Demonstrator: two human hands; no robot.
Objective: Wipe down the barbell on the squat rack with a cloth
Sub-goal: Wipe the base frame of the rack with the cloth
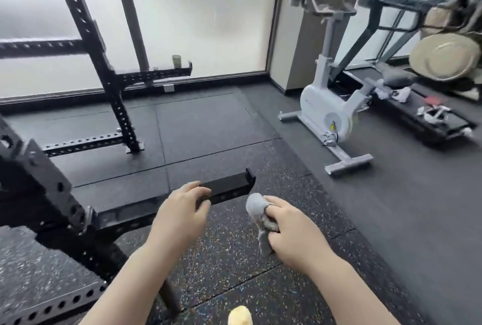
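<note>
We held the grey cloth (259, 216) bunched in our right hand (289, 230), fingers curled round it so that a wad stuck out at the top and a tail hung below. Our left hand (180, 211) was on the black safety arm (224, 189) of the squat rack (52, 194), fingers bent over its top edge and thumb against its side, near the arm's free end. The two hands were near each other but apart.

We could not pick out the barbell with any certainty. A dark round rod (169, 296) slanted between our forearms low in the view, but whether that was the bar we could not tell.

The cloth looked soft, light and limp; we judged it would fold round a round bar easily and should be gripped as a pad in the palm. A barbell would be heavy, stiff steel, best left resting on the rack and wiped in place.

As for containers, a small pale cup-like thing (176, 60) stood on the far safety arm (156, 74); its contents were not visible
</note>
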